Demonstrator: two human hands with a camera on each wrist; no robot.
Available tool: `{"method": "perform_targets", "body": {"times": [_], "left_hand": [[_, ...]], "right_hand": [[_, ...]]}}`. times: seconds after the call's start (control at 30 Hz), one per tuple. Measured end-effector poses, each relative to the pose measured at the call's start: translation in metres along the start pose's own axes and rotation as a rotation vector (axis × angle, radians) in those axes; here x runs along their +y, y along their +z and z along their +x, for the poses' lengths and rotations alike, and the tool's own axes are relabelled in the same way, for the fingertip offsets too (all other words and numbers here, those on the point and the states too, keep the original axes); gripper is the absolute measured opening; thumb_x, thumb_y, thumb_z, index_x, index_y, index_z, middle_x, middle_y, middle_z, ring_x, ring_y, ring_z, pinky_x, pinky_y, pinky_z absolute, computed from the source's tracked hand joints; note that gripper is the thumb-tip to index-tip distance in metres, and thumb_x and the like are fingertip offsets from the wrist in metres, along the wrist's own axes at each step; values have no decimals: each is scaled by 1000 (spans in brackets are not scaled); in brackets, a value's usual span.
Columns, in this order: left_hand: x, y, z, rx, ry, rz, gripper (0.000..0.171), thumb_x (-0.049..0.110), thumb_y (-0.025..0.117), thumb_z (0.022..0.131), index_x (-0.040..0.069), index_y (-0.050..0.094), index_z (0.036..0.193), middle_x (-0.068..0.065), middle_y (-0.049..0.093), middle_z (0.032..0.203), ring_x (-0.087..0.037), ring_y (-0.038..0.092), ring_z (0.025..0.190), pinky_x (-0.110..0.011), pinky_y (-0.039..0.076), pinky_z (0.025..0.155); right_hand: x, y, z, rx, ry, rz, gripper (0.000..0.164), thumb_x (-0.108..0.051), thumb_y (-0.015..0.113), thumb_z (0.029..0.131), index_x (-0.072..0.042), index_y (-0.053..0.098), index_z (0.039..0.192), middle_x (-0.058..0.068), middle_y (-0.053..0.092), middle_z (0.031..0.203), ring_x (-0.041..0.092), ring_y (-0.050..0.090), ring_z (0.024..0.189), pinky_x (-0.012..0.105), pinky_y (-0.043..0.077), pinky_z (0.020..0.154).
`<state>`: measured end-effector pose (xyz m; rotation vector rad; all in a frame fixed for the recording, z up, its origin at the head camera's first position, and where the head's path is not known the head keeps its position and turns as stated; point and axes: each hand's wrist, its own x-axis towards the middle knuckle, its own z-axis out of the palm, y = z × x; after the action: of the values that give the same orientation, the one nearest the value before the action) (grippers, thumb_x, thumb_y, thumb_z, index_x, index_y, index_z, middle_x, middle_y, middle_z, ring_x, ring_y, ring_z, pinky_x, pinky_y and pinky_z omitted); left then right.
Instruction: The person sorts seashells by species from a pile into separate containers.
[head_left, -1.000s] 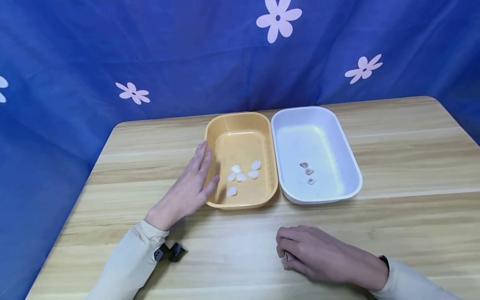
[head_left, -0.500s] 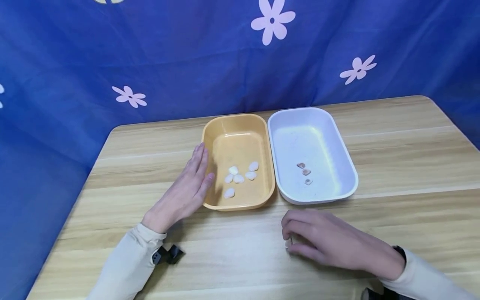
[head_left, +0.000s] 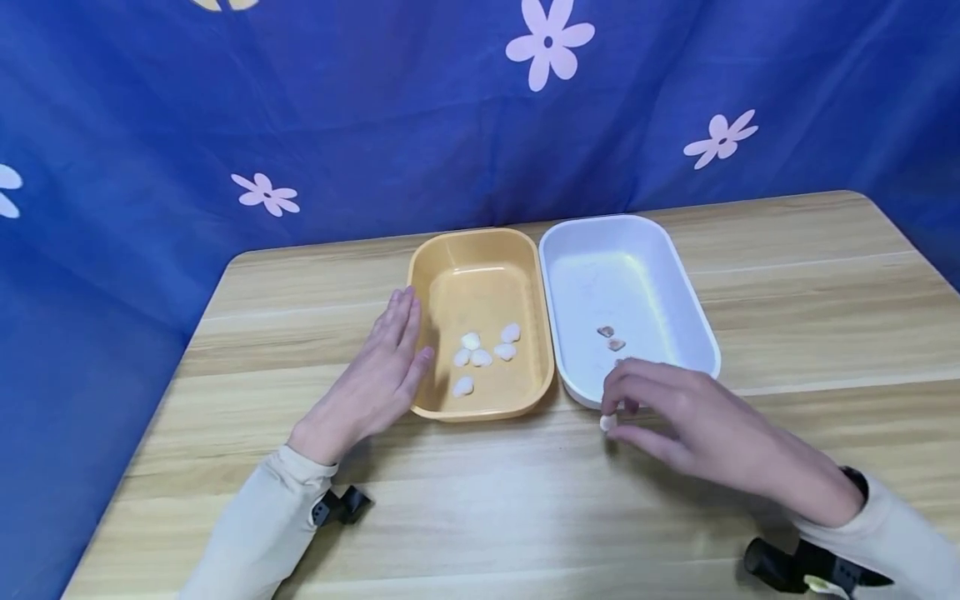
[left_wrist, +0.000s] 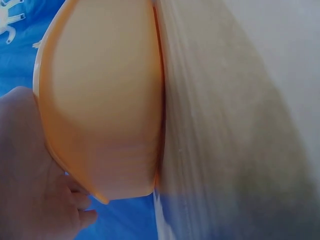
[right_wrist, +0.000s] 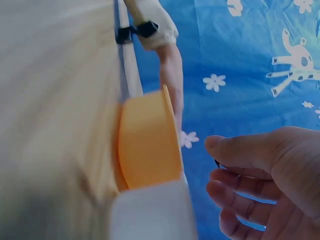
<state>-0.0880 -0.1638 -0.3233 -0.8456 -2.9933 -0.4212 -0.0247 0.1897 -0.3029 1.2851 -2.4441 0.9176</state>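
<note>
My right hand pinches a small pale shell between thumb and fingers, at the near edge of the white tray. Only part of the shell shows; a dark bit peeks out below the thumb of the right hand in the right wrist view. Fairly straight fingers of my left hand rest against the left rim of the orange tray. Several white shells lie in the orange tray. Inside the white tray are brown shells, partly covered by my right hand.
Both trays stand side by side on a wooden table, near its back edge. Behind hangs a blue cloth with pale flowers. A black wrist camera sits on the left sleeve, another on the right.
My right hand has risen from the table in front with the shell and moved right and away from me, to the white tray's near rim. The left hand stays at the orange tray.
</note>
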Motion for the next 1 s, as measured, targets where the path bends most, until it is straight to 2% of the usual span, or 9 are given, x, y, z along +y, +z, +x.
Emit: {"method": "perform_targets", "body": {"times": [0.17, 0.3, 0.4, 0.57, 0.83, 1.0], "left_hand": [[-1, 0, 0, 4, 18, 38, 61, 27, 26, 105, -11, 6, 149, -25, -4, 158, -32, -7, 146, -44, 3, 120], [-1, 0, 2, 13, 42, 46, 61, 26, 28, 105, -11, 8, 149, -25, 0, 158, -35, -3, 147, -44, 4, 120], [-1, 0, 3, 15, 55, 45, 61, 26, 29, 105, -11, 9, 149, -26, 1, 158, -36, -1, 147, -45, 6, 120], [-2, 0, 2, 4, 49, 34, 61, 25, 29, 105, -12, 8, 149, -27, 0, 158, -35, -1, 146, -48, 9, 120], [0, -1, 3, -6, 46, 37, 61, 26, 29, 105, -11, 8, 149, -26, 0, 158, -35, -2, 147, -46, 8, 120], [2, -2, 3, -20, 39, 32, 61, 27, 28, 105, -11, 8, 149, -26, -1, 158, -34, -3, 146, -48, 9, 120]], "right_hand": [[18, -17, 8, 4, 26, -50, 18, -11, 74, 83, -19, 62, 93, -13, 59, 93, 3, 54, 80, 11, 43, 71], [35, -28, 14, -1, 101, -99, 25, -5, 79, 77, -17, 63, 92, -14, 59, 87, 3, 52, 76, 17, 44, 63], [45, -31, 18, -16, 177, -145, 23, -4, 80, 76, -16, 65, 91, -11, 60, 84, 4, 53, 73, 24, 46, 60], [57, -30, 30, -96, 291, -166, 16, -7, 76, 81, -13, 67, 92, -3, 63, 85, 10, 55, 74, 29, 47, 61], [83, -25, 47, -141, 296, -200, 10, -2, 71, 82, -8, 65, 88, 1, 62, 84, 16, 58, 73, 31, 48, 63], [95, -19, 53, -201, 345, -196, 9, -4, 72, 82, -6, 65, 88, 4, 63, 84, 17, 58, 71, 31, 48, 63]]}}
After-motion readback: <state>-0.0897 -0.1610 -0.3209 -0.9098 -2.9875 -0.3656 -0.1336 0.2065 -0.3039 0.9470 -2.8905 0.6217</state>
